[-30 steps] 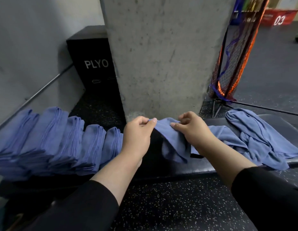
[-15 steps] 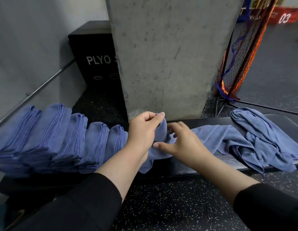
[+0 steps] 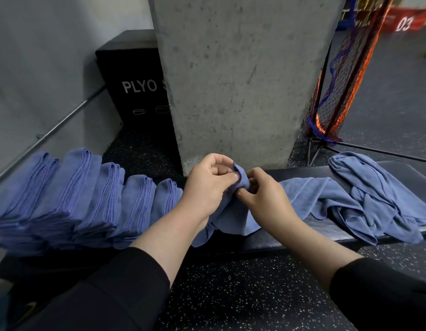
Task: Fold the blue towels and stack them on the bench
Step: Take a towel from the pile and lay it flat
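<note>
A loose blue towel (image 3: 309, 197) lies stretched across the black bench (image 3: 286, 237), one end bunched up at the centre. My left hand (image 3: 207, 187) pinches that bunched corner between thumb and fingers. My right hand (image 3: 264, 199) grips the same corner from the right, fingers curled on the cloth. Several folded blue towels (image 3: 71, 197) lean in a row on the bench's left part. A crumpled heap of blue towels (image 3: 379, 199) lies on the bench at the right.
A concrete pillar (image 3: 243, 80) rises directly behind the bench. A black box marked PLYO (image 3: 133, 87) stands at the back left beside a grey wall with a metal rail (image 3: 64, 123). An orange and black net (image 3: 336, 91) hangs at the right. Speckled black floor (image 3: 243, 295) lies below.
Both hands have come together at the towel's corner and lifted it slightly. The towel's left end has gathered into a bunch between them.
</note>
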Demonstrator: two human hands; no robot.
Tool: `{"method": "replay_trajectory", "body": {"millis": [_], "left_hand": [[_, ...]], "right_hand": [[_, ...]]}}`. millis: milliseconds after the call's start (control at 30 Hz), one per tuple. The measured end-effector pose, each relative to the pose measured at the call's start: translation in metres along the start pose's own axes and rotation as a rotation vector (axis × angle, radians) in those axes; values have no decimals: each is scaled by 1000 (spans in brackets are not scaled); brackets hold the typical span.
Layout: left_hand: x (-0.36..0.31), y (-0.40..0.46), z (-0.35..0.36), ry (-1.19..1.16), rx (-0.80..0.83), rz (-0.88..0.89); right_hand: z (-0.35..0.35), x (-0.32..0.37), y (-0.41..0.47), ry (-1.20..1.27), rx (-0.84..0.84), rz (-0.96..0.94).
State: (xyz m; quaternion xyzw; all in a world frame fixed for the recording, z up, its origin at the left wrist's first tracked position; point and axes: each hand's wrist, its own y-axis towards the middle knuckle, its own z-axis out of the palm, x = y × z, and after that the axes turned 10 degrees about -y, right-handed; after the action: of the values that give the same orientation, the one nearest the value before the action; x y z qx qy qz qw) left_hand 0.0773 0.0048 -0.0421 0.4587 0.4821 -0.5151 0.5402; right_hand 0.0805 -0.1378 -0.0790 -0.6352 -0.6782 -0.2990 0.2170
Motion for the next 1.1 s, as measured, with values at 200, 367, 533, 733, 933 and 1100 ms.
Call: {"method": "replay_trajectory", "body": {"millis": [200, 367, 533, 733, 933, 1100], "left_hand": [[-1, 5, -3, 6, 37, 17], [7, 11, -11, 79, -38, -30], [23, 9, -22, 370, 253, -86], [23, 4, -24, 405, 123, -20], [-14, -1, -37, 368, 26, 167], [-72, -20, -44, 792, 223, 239]], "right_hand": [[-10, -2, 6, 92, 50, -163], [-17, -2, 12, 134, 14, -74], [-31, 8, 17, 236, -70, -47], [-51, 7, 19, 282, -118, -42], [-107, 16, 12, -112, -1, -143], [-157, 40, 4, -693, 87, -249]]}}
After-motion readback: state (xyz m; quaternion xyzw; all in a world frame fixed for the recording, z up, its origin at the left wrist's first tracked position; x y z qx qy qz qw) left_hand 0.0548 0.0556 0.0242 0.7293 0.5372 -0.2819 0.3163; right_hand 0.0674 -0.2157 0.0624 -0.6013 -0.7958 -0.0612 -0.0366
